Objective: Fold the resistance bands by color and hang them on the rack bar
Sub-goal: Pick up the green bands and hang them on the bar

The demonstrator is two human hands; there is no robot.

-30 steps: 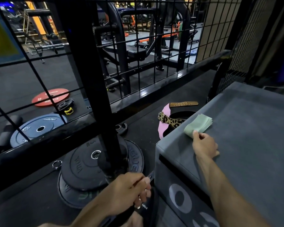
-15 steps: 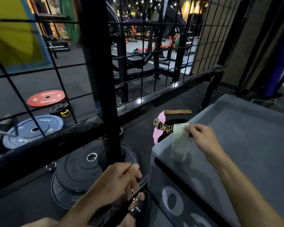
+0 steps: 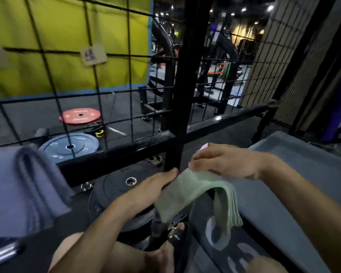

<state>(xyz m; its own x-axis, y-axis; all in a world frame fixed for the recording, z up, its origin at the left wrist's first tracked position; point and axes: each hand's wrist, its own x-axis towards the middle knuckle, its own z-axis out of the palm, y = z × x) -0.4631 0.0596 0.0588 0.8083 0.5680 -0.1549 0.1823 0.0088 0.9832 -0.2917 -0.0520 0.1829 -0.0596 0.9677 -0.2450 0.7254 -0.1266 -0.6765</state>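
I am seeing both hands holding the green bands [image 3: 193, 192]. The left hand [image 3: 152, 189] is gripping one end. The right hand [image 3: 224, 164] is pinching the top, beside the gray surface [image 3: 295, 186].

The single head-worn camera looked forward and steeply down from close above the person's forearms, which entered from the bottom edge toward frame center. It faced a black wire grid fence [image 3: 106, 91] filling the upper half, with a grey padded box [image 3: 303, 174] at the right edge. Wide-angle bending curved the frame's outer lines; no second view existed.
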